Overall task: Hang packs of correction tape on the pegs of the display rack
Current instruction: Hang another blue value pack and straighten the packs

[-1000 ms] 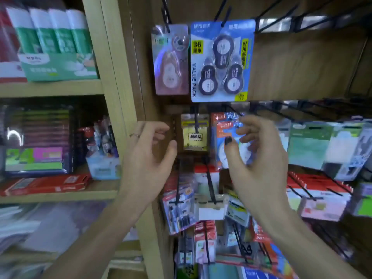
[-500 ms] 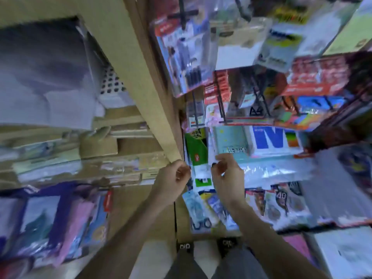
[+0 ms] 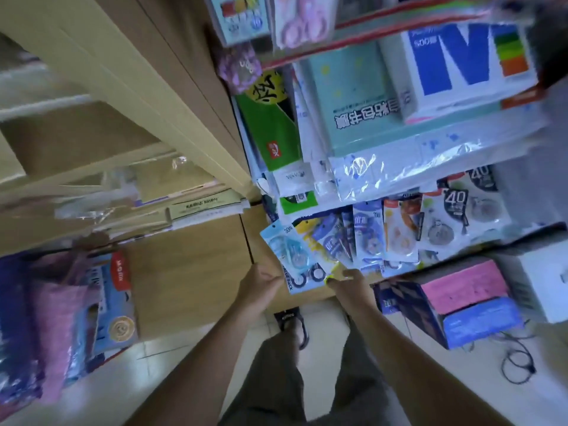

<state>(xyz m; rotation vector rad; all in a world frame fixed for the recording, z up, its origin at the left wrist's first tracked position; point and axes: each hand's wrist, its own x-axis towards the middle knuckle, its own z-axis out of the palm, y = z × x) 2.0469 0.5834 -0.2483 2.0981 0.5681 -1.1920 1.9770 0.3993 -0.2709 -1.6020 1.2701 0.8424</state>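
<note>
I'm at the pick-up step: both hands, left (image 3: pixel 261 285) and right (image 3: pixel 347 279), grip the pack (image 3: pixel 302 278) at lower centre. Next, lift it up to a peg.

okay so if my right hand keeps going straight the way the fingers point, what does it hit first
Most likely the blue value pack of correction tape: the right hand points left at it, fingertips already at its yellow corner. Contact is unclear.

Shelf post: beige wooden upright (image 3: pixel 172 96), running from 10 o'clock toward centre.
Box: white carton with big blue letter (image 3: pixel 461 56), at 1 o'clock.
Blocks: pink and blue foam-like blocks (image 3: pixel 470 299), at 4 o'clock.
Cable: black cord (image 3: pixel 519 361) on pale tiled floor (image 3: pixel 461 395), at 5 o'clock.
</note>
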